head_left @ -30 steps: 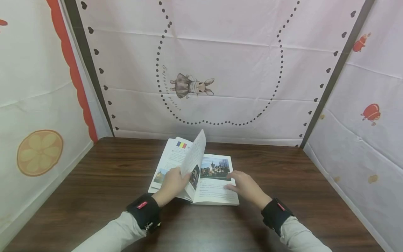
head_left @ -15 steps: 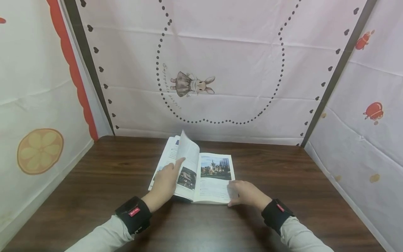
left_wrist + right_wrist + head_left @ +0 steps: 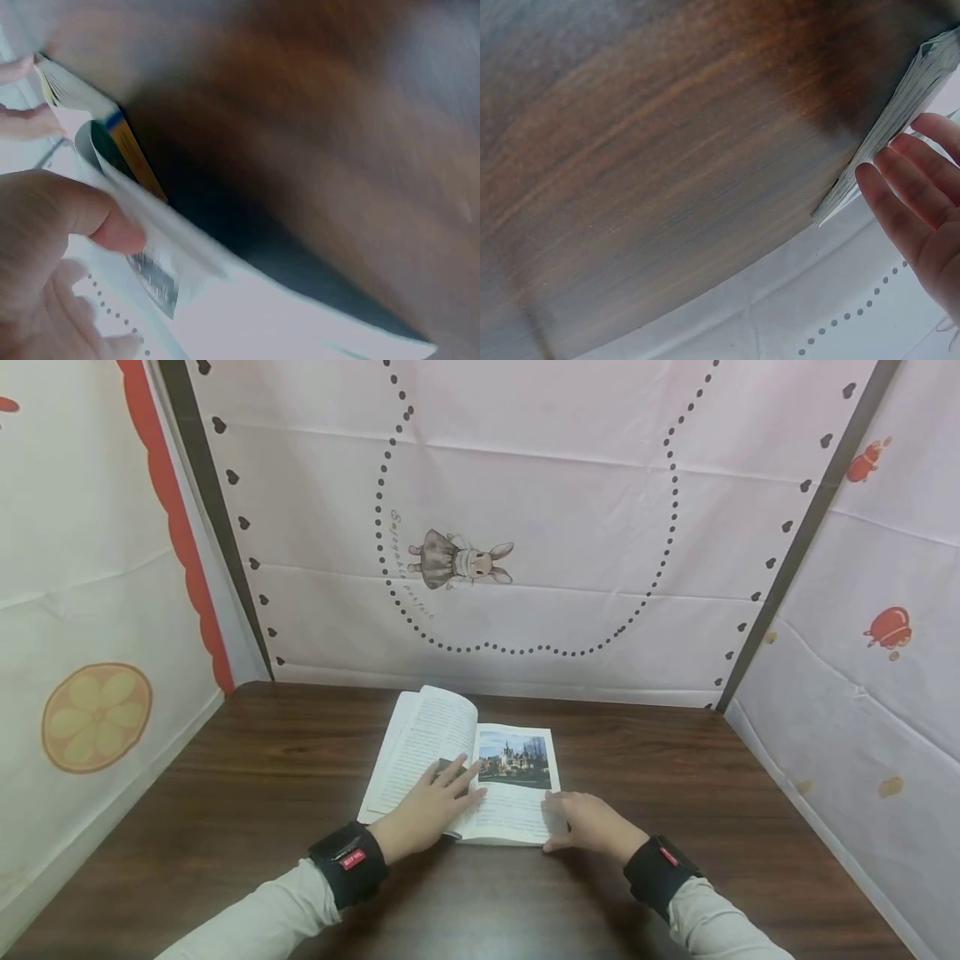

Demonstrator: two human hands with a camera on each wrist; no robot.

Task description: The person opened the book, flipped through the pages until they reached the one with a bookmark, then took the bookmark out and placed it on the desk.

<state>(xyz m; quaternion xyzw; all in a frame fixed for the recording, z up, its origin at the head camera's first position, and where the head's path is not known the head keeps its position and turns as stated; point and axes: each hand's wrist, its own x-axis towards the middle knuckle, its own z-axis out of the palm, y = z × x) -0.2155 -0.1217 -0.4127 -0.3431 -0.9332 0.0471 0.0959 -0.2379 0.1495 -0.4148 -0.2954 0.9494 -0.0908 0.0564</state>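
An open book [image 3: 513, 818] lies on the dark wooden table. A castle photo [image 3: 513, 756] tops its right page. My left hand [image 3: 429, 806] lies with spread fingers across the lower inner part of the left page [image 3: 423, 735], over a smaller photo, fingertips reaching past the spine. In the left wrist view, my left thumb [image 3: 120, 229] is over the curved page, and the book's orange-and-blue spine [image 3: 135, 157] shows below. My right hand [image 3: 592, 822] rests at the lower right edge, its fingers extended along the page block [image 3: 885, 139] in the right wrist view.
The brown table [image 3: 247, 827] reaches a white cloth wall [image 3: 570, 552] printed with a rabbit and dots behind the book. Cloth panels also stand at the left [image 3: 45, 568] and right [image 3: 862, 693]. Black bands [image 3: 348, 864] circle both wrists.
The raised page has come down to the left, and my left hand has gone from holding it to lying spread near the spine. My right hand has shifted down to the lower right corner.
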